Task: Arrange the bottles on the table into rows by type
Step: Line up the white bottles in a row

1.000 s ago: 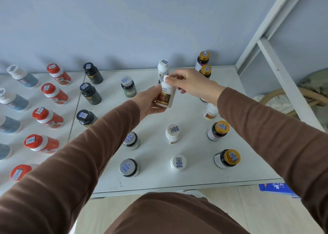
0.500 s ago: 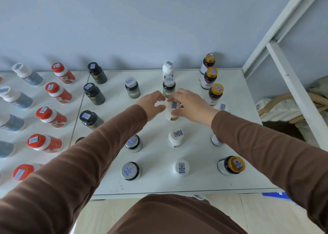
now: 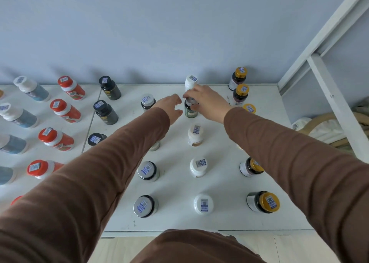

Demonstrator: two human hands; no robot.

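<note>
- Right hand reaches across a white tabletop; its grip is curled round the cap of a dark green bottle standing in the white-capped column
- Left hand hovers just beside that bottle; fingers loose, holding nothing
- Other bottles stand in columns by cap colour

Brown sleeves hide most of a silver-capped bottle and a gold-capped bottle; the left edge crops grey-blue white-capped bottles.

Green bottle gripped at cap by right hand; left hand relaxed, just beside it. Other bottles ranked upright on white table.
</note>
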